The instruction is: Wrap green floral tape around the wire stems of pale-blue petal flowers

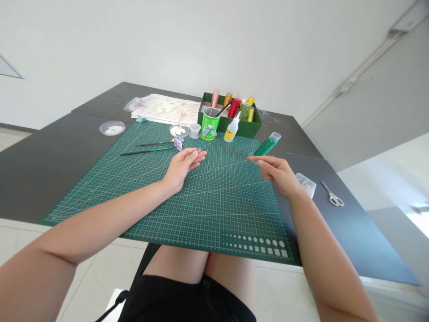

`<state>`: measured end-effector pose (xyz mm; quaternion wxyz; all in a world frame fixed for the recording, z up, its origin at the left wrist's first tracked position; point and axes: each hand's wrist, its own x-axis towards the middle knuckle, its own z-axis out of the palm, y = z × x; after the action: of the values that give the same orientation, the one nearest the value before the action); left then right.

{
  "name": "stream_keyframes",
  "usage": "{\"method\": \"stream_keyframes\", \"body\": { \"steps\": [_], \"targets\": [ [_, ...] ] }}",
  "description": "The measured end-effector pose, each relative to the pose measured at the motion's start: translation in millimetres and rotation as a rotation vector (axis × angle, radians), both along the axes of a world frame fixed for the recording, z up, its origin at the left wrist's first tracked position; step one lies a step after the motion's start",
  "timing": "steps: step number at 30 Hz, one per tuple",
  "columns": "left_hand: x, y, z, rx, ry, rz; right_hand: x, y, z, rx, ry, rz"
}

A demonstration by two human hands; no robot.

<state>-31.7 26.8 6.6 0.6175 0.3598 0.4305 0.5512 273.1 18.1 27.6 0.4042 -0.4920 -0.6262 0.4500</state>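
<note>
My left hand (186,164), over the middle of the cutting mat (214,192), pinches a thin green wire stem (203,142) between thumb and fingers. The stem tilts up to the right, and a small pale shape at its top overlaps the green can (207,120). My right hand (275,172) is at the mat's right edge, index finger stretched out and the other fingers curled. Its fingertip is at the rim of a small clear dish (252,155), beside a tube of green glitter (267,144). I see nothing held in that hand.
Behind the mat are a glue bottle (231,129), a green box (248,129) of coloured tubes, a wire spool (195,130) and a dish of white pieces (178,131). Two dark-handled brushes (144,151) and a purple flower (178,143) lie left. Scissors (332,195) lie far right.
</note>
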Motion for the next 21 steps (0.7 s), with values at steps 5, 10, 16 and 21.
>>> {"method": "stream_keyframes", "body": {
  "steps": [5, 10, 16, 21],
  "targets": [
    [-5.1, 12.4, -1.5, -0.018, -0.042, 0.038, 23.3, 7.2, 1.3, 0.001, 0.045, -0.091],
    [-6.9, 17.1, -6.9, 0.016, -0.045, 0.046, 42.6, 9.9, 4.0, -0.039, -0.078, -0.118],
    [-7.5, 16.3, -1.1, 0.019, -0.06, 0.044, 70.4, 15.7, 2.8, 0.002, -0.288, -0.268],
    [-7.4, 13.8, 2.1, 0.021, -0.043, -0.013, 94.0, 19.5, -0.9, -0.01, -0.508, -0.552]
  ]
}}
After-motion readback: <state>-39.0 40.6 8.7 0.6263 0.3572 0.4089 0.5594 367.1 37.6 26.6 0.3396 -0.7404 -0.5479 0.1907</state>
